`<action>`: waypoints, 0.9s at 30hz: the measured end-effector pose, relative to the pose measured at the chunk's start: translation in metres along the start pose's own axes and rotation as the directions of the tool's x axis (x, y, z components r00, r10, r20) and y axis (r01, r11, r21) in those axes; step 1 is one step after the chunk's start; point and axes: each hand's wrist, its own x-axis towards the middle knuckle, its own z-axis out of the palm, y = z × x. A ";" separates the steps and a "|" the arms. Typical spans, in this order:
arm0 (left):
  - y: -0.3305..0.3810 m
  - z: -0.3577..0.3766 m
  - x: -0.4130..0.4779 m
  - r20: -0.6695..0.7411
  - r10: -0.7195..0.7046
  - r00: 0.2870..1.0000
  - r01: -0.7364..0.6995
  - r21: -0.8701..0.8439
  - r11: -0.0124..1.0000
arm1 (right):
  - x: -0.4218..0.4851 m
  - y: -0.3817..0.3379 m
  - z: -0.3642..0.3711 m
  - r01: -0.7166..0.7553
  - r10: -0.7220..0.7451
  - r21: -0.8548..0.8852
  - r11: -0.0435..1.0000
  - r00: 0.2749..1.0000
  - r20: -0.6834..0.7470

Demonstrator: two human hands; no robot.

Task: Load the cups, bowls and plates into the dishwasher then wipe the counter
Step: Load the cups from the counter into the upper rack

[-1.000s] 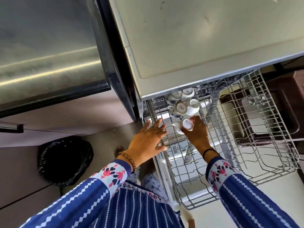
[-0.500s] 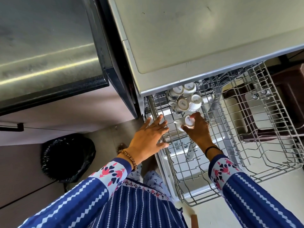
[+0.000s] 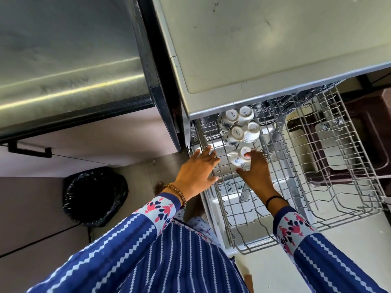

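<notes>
right hand (image 3: 257, 174) has fingers and thumb curled round a little white cup (image 3: 238, 158) sat bottom-up in the pulled-out dishwasher rack (image 3: 306, 157), just in front of four more cups (image 3: 239, 127) at the back left, while left hand (image 3: 196, 172) lies flat, fingers straight, on the rack's left edge holding nothing

The cups (image 3: 238, 127) in the silver-grey wire rack (image 3: 338, 166) are white with blue painted sprigs and dark lettering on their bases, and the near cup (image 3: 237, 159) has the same blue on white. Both sleeves (image 3: 118, 240) are deep blue with white zigzag stripes, ending in pale cuffs (image 3: 158, 210) printed with pink-red sprigs and navy hearts (a brown beaded bracelet (image 3: 177, 192) on the left wrist, a thin black band (image 3: 275, 199) on the right). The bin liner (image 3: 95, 195) is glossy black, the dishwasher top (image 3: 264, 49) a pale grey.
</notes>
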 end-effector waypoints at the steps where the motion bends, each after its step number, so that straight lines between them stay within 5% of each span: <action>1: 0.002 -0.005 -0.004 -0.010 -0.011 1.000 0.010 -0.021 1.000 | -0.005 -0.007 -0.004 0.005 -0.005 0.005 1.000 1.000 0.009; 13: 0.005 -0.080 -0.085 -0.309 -0.222 0.925 0.094 -0.378 0.921 | -0.078 -0.149 -0.047 0.230 -0.258 0.317 0.920 0.965 0.047; 19: -0.029 -0.122 -0.144 -0.491 -0.444 0.750 0.201 -0.470 0.859 | -0.083 -0.236 -0.053 0.403 -0.468 0.408 0.819 0.881 0.071; 27: -0.104 -0.173 -0.193 -0.614 -0.605 0.507 0.167 -0.618 0.768 | -0.064 -0.362 -0.029 0.582 -0.684 0.445 0.681 0.722 0.103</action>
